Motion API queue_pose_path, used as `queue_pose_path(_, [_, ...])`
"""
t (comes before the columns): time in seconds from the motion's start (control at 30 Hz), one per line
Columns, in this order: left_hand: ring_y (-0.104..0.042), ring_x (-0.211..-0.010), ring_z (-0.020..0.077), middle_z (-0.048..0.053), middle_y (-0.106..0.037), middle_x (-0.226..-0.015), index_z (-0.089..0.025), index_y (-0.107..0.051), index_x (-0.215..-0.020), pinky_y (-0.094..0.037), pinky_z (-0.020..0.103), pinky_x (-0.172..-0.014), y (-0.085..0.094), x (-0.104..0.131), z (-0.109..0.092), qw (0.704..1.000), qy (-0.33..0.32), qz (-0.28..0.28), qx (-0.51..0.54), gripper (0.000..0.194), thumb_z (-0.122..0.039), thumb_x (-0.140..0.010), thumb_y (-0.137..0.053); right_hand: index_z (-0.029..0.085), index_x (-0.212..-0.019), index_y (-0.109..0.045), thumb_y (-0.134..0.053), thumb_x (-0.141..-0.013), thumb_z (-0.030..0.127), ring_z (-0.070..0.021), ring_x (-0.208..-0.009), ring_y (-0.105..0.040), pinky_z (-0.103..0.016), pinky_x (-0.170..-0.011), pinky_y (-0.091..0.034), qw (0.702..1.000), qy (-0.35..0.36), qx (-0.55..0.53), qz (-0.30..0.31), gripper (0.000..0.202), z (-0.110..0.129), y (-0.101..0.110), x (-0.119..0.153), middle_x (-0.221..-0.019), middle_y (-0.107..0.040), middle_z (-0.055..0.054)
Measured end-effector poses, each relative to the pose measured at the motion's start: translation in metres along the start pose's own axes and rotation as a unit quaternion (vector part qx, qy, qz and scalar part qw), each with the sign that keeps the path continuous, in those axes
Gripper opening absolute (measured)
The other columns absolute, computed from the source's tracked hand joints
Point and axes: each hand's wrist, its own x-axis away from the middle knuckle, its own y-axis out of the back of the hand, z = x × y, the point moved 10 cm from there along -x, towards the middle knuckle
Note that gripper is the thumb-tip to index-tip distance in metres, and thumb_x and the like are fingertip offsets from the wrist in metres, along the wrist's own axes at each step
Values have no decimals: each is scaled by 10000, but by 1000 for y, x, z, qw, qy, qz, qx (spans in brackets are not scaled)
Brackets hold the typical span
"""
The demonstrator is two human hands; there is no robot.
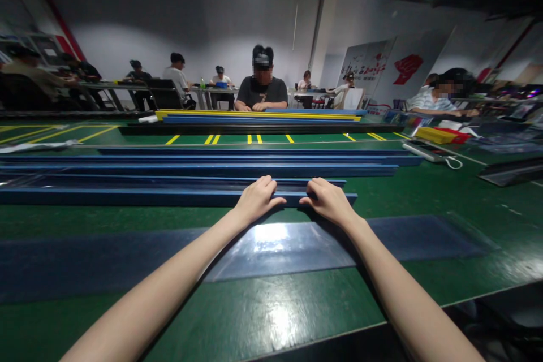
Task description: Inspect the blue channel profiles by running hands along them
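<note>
My left hand (259,199) is closed over the near blue channel strip (169,198), fingers on its far side and thumb along the near wall. My right hand (326,197) grips the same strip close to its right end, thumb pointing toward the left thumb. A short stretch of blue shows between the two hands. The strip lies lengthwise across the green table (271,317). Nearer to me, under my forearms, a long clear plastic sheet (288,246) lies flat and reflects the lamp.
More blue strips (297,169) lie parallel just beyond. Farther off are a black strip (254,129) and yellow strips (254,115). A white device with a cord (428,151) sits at the right. A person (262,90) sits across the table; another sits at the right.
</note>
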Motion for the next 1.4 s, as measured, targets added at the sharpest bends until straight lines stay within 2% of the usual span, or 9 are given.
queue_pose_path(0.6, [-501,-758,162,31,-504,-795,-170,-466,-752,-414,258,-628,0,1,0,1000,-9,-9,-9,329,-496,-797,-453,181,-773,-508,-474,-804,440,-164,-741,-494,-243,-591,-310,1000,8,10,0,263,2,1,1,-805,-564,-44])
queue_pose_path(1.4, [-508,-740,159,32,-502,-794,-169,-462,-748,-411,250,-602,1,2,-1,1000,-8,-10,-13,326,-492,-796,-456,181,-775,-513,-493,-799,415,-165,-741,-500,-246,-592,-314,1000,5,14,6,236,3,1,0,-816,-571,-48])
